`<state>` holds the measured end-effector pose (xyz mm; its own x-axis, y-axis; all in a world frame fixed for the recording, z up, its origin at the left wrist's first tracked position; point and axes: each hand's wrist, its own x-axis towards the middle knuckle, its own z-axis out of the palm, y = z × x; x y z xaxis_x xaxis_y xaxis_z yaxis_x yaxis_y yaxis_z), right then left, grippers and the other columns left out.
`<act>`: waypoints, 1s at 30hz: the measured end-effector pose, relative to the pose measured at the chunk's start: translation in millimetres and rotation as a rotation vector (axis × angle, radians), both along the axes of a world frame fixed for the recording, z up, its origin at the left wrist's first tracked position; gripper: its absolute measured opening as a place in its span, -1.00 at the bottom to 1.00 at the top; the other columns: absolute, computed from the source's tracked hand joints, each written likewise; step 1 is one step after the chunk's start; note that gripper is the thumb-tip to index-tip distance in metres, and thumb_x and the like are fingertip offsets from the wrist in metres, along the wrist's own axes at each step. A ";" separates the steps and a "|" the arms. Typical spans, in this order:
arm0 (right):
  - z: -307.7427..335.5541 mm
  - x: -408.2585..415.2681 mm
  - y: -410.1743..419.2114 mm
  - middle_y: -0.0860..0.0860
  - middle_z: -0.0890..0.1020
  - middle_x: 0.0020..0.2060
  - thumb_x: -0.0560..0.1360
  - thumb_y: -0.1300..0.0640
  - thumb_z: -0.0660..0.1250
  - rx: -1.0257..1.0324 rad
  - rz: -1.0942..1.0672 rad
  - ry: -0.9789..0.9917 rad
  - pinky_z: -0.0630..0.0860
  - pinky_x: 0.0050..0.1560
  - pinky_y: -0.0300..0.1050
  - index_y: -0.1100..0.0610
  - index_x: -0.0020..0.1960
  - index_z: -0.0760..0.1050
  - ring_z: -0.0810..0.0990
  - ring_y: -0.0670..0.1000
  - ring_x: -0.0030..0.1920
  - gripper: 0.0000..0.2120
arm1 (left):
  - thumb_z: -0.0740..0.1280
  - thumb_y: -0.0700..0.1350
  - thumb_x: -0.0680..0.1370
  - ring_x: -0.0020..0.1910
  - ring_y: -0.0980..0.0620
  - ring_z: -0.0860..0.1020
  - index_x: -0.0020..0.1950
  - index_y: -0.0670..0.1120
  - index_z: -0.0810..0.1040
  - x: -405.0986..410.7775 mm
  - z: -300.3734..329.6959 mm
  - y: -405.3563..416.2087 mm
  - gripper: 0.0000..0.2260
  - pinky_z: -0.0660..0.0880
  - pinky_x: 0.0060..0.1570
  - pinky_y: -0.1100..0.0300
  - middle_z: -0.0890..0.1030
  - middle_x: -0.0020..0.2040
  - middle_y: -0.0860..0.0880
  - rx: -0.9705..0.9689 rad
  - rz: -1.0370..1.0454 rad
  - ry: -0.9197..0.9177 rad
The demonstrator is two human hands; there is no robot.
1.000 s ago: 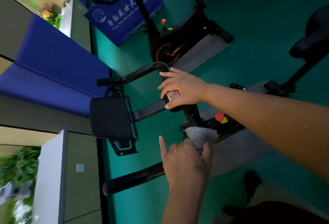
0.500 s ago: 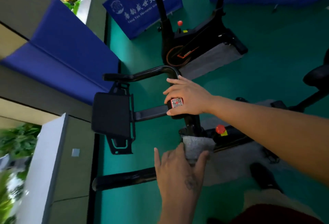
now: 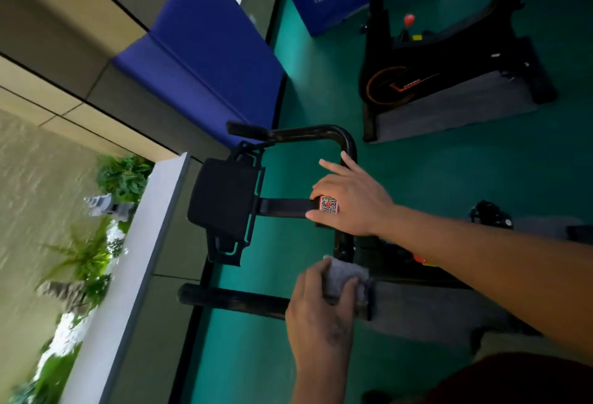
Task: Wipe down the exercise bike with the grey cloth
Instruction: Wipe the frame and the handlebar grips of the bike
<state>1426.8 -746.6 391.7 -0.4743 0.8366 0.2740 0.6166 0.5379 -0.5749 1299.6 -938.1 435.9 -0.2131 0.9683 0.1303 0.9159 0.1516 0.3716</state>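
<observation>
Green gym flooring runs under everything, with a grey wall and blue padded panels off to the left of the exercise bike being cleaned. At the bike's left end sits the black console pad, and nearer the camera the lower handlebar grip points left from the stem.

On that lower bar the left hand now curls its fingers over the grey cloth, wrapping it against the tube. Half a second ago the forefinger stood out straight and the cloth sat bunched just above the bar, closer to the stem; the hand has since closed and slid a little leftward along the bar. This looks like the start of a wiping stroke toward the grip end, most of which seems unwiped as yet.

Right of the console, the right hand stays on the centre bar beside the QR sticker, fingers loosely spread and pressing, thumb below, apparently steadying the bars as before.

Further right and beyond stands a second bike on a grey mat.
</observation>
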 end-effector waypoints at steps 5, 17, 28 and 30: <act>0.5 15.5 26.5 -0.19 0.63 0.33 0.61 -0.36 0.03 -0.038 0.163 -0.022 -0.28 0.66 0.15 -0.22 0.25 0.62 0.08 -0.04 0.69 -0.52 | 0.61 0.14 0.47 -0.01 0.03 0.66 0.22 0.09 0.59 13.2 2.4 14.8 -0.61 0.55 -0.06 0.07 0.64 0.04 0.15 -0.012 0.059 0.017; -9.7 12.4 32.4 -0.21 0.66 0.25 0.64 -0.31 0.15 -0.025 0.157 0.039 -0.31 0.66 0.11 -0.19 0.20 0.65 0.14 -0.07 0.66 -0.62 | 0.62 0.13 0.47 -0.09 0.05 0.61 0.13 0.02 0.60 17.6 -4.8 35.9 -0.64 0.43 -0.12 0.21 0.64 -0.01 0.11 0.038 0.078 0.013; -10.3 12.8 31.0 -0.22 0.67 0.22 0.64 -0.31 0.18 -0.027 0.147 0.078 -0.30 0.67 0.08 -0.19 0.18 0.66 0.19 -0.08 0.65 -0.65 | 0.65 0.03 0.43 -0.20 0.18 0.44 0.04 0.04 0.55 15.0 -11.9 30.9 -0.66 0.34 -0.20 0.26 0.52 -0.08 0.14 0.056 0.054 -0.024; -10.9 12.9 31.1 -0.22 0.68 0.20 0.64 -0.31 0.18 -0.022 0.144 0.087 -0.30 0.67 0.07 -0.19 0.17 0.66 0.20 -0.07 0.64 -0.64 | 0.64 0.04 0.43 -0.21 0.16 0.48 0.02 0.06 0.54 14.9 -10.1 28.2 -0.66 0.45 -0.21 0.15 0.50 -0.08 0.16 0.041 0.054 -0.033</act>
